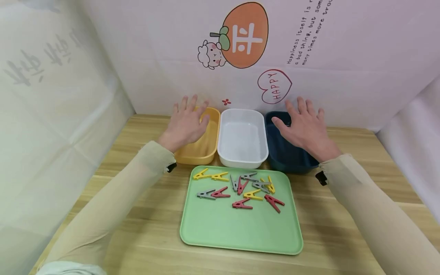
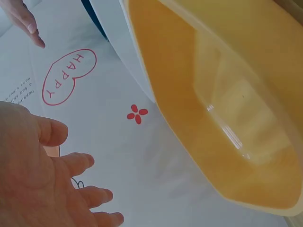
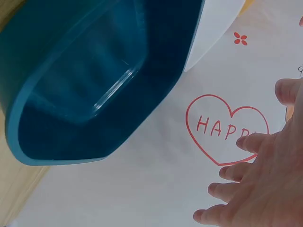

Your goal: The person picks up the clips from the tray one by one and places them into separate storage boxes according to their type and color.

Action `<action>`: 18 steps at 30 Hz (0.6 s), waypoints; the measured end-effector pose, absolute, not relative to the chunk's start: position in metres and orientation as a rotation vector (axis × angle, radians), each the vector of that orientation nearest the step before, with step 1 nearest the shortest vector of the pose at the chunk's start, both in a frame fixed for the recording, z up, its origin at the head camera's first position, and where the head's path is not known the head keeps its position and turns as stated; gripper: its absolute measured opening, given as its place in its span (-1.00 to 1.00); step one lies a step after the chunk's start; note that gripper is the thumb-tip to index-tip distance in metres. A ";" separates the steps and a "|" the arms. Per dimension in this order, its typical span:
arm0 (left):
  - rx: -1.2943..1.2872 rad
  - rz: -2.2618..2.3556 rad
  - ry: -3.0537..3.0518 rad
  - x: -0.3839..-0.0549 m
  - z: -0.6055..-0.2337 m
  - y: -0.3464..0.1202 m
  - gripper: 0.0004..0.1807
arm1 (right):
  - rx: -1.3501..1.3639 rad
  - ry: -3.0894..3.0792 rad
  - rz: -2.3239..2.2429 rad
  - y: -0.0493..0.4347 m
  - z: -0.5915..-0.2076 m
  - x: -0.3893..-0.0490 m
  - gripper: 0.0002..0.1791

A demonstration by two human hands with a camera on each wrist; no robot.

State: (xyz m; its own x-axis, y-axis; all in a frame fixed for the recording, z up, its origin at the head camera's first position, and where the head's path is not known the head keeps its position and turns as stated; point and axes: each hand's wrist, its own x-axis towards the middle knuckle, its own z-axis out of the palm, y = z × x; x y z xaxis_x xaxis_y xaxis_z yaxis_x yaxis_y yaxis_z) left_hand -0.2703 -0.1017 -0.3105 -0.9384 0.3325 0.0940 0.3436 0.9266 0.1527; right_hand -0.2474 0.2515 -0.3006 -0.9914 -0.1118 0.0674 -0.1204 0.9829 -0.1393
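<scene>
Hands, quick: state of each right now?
Left hand: open, holding nothing, near the yellow bin.
Right hand: open, holding nothing, near the dark blue bin.

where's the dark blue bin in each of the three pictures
Head: right of centre, the dark blue bin sits just right of the white bin, partly covered by the right hand.
Left wrist: only a thin sliver at the top edge, left of centre.
Right wrist: large, across the upper left.
Shared landmark: the red HAPPY heart, visible in all three.
</scene>
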 end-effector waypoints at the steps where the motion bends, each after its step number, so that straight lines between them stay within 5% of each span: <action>1: -0.532 -0.258 -3.021 -0.270 -0.310 -0.101 -0.30 | 0.182 -3.068 0.219 0.252 -0.300 -0.247 0.07; 18: -0.547 -0.267 -3.010 -0.263 -0.313 -0.105 -0.31 | 0.207 -3.061 0.240 0.252 -0.305 -0.240 0.05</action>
State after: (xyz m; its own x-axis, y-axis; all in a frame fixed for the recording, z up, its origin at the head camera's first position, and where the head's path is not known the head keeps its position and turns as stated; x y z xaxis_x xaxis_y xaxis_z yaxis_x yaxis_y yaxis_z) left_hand -0.2633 -0.1045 -0.3132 -0.9341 0.3428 0.1001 0.3551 0.9215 0.1576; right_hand -0.2399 0.2523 -0.3053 -0.9890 -0.1285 0.0739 -0.1384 0.9788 -0.1508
